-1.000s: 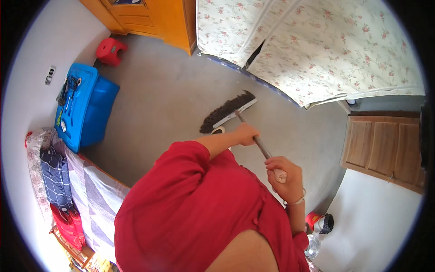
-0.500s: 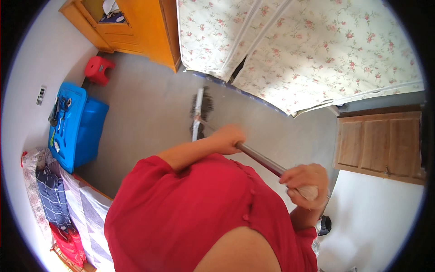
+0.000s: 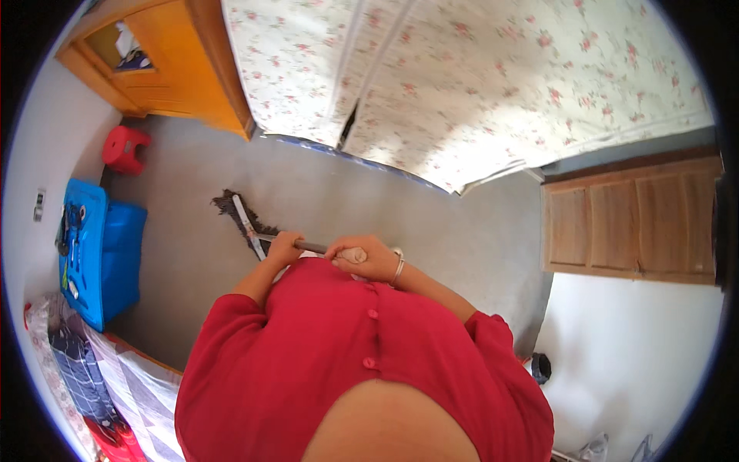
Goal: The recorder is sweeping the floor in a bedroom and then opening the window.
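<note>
1. Grey floor (image 3: 431, 223) fills the middle of the view, running between the furniture on the left and the cabinet on the right.
2. Floral cloth (image 3: 477, 77) hangs across the top, its lower edge close to the floor.
3. Orange-brown wooden cupboard (image 3: 173, 73) stands at the upper left; a paler wooden cabinet (image 3: 631, 223) stands at the right.
4. Blue plastic box (image 3: 100, 258) sits on the floor at the left, with a small red stool (image 3: 125, 148) beyond it near the cupboard.
5. Dark-bristled broom (image 3: 245, 219) rests its head on the floor just ahead of the person, between the blue box and the person's hands; its handle runs back toward the body.
6. Right hand (image 3: 366, 259), with a bangle at the wrist, has its grip clenched around the top end of the broom handle.
7. Left hand (image 3: 283, 248) grips the handle lower down, closed around it, near the right hand.
</note>
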The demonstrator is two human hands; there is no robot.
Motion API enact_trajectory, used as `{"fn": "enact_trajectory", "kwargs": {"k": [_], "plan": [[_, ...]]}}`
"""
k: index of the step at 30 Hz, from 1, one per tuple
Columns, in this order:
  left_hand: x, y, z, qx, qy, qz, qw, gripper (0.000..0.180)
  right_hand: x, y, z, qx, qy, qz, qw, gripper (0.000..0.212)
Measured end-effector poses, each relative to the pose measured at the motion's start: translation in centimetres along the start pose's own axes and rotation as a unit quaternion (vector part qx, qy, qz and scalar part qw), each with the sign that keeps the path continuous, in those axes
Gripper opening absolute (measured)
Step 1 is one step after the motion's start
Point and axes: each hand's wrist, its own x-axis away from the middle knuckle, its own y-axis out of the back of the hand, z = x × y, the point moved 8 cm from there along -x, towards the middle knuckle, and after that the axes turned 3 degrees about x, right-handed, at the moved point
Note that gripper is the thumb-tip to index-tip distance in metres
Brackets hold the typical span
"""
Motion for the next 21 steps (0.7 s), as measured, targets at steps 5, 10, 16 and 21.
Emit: {"fn": "enact_trajectory", "kwargs": {"k": [5,10,16,21], "plan": [[-3.6,-4.5,-2.9,-0.011,0.023,0.038,0.999,0.026,4.1,5.5,-4.9,-0.060,-0.068,-0.048,0.995,0.016],[-7.7,-10.1,-8.6,-0.014,0.053,0.061,0.997,0.029,9.7,12.2,-7.9,-0.092,-0.013,-0.084,0.992,0.016],[-11.2,-16.2,-18.6,0.019,-0.031,0.046,0.998,0.028,16.9,19.3,-7.8,-0.110,-0.089,-0.131,0.981,0.013],[-12.1,-18.7,-26.5,0.047,-0.099,0.083,0.990,0.029,19.7,22.4,-2.0,0.116,0.010,-0.117,0.986,0.014]]}}
